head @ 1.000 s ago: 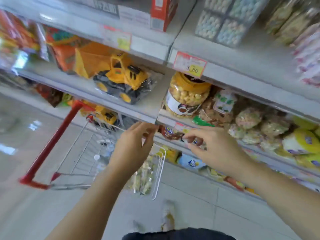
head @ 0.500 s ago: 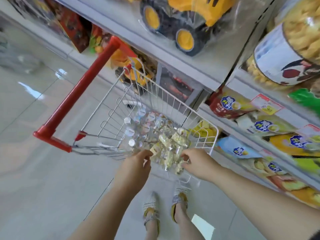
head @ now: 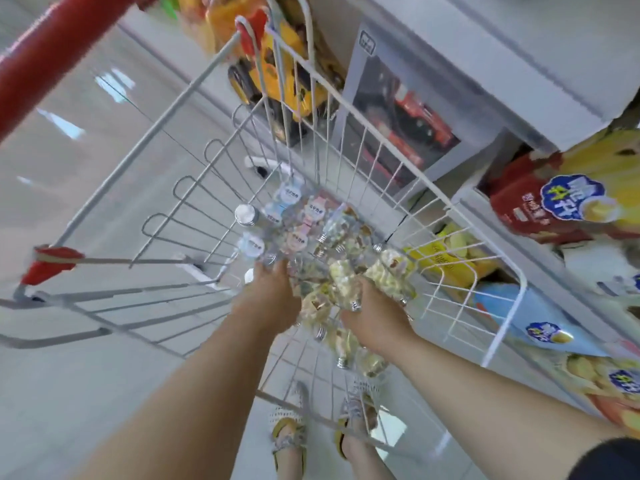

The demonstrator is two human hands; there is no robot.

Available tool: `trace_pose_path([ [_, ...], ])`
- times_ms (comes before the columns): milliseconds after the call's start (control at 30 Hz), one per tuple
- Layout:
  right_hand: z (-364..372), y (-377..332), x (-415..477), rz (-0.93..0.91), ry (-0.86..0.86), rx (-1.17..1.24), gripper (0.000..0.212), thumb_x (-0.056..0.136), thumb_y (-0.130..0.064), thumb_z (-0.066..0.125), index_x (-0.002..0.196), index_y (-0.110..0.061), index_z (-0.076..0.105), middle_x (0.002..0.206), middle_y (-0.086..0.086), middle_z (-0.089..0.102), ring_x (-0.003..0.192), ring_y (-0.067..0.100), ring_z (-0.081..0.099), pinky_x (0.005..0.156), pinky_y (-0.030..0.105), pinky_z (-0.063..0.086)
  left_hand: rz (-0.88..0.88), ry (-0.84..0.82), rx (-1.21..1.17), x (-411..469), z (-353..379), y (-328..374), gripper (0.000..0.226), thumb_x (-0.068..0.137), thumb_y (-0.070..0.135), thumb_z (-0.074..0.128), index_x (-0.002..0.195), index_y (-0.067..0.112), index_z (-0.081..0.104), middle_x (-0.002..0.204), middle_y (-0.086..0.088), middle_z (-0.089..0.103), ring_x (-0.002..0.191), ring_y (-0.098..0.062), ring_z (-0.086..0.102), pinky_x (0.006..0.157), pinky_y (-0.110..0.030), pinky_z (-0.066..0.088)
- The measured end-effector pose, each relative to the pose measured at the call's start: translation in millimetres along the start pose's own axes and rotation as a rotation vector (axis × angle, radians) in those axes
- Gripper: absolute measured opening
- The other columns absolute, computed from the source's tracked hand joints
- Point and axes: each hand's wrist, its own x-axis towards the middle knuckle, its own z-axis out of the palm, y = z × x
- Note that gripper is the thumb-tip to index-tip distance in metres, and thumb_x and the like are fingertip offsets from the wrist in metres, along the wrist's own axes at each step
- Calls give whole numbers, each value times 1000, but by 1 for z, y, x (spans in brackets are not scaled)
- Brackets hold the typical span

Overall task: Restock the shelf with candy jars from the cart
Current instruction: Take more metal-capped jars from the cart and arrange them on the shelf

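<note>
Candy jars lie heaped in the wire cart over a glossy pale floor beside the snack-stocked shelf, the right hand apparently curling its grip round one, the grip of the left hand among them too blurred to tell

No text can be read: only blurred characters are borne by the red snack bag's blue logo and the jar lids.

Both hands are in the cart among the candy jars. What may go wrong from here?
The candy jars lie in a loose heap by the left hand, so pulling one may topple others. The right hand is close to the wire wall of the cart; a lifted jar might catch there.
</note>
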Motion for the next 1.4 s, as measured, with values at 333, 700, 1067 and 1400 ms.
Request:
trace_pose_path([
  [333, -12, -4, 8, 44, -79, 232, 40, 86, -39, 62, 123, -28, 54, 111, -3, 65, 96, 20, 61, 80, 34, 51, -8, 11, -51, 13, 12, 9, 83, 94, 29, 61, 157, 26, 7, 154, -15, 24, 122, -36, 54, 92, -45, 52],
  [700, -54, 27, -33, 40, -17, 558, 31, 82, -35, 61, 111, -27, 64, 92, -6, 69, 89, 21, 68, 81, 33, 51, -101, -176, 133, 16, 56, 34, 86, 89, 42, 67, 148, 5, 17, 146, -20, 35, 134, -35, 40, 104, -43, 44],
  [1067, -55, 29, -48, -23, -29, 648, 64, 77, -45, 65, 138, -31, 53, 100, -12, 59, 103, 23, 64, 91, 34, 48, -206, -79, -71, 30, 62, 29, 68, 86, 18, 67, 142, 11, 29, 125, -23, 54, 107, -35, 59, 83, -40, 53],
  [1400, -139, 21, -146, -213, 168, 684, 45, 84, 5, 66, 92, -39, 73, 96, 22, 67, 74, 27, 69, 84, 50, 58, 99, 209, -144, -96, -40, 72, 42, 94, 32, 52, 134, 20, 50, 79, 6, 56, 73, -17, 56, 59, -27, 46],
])
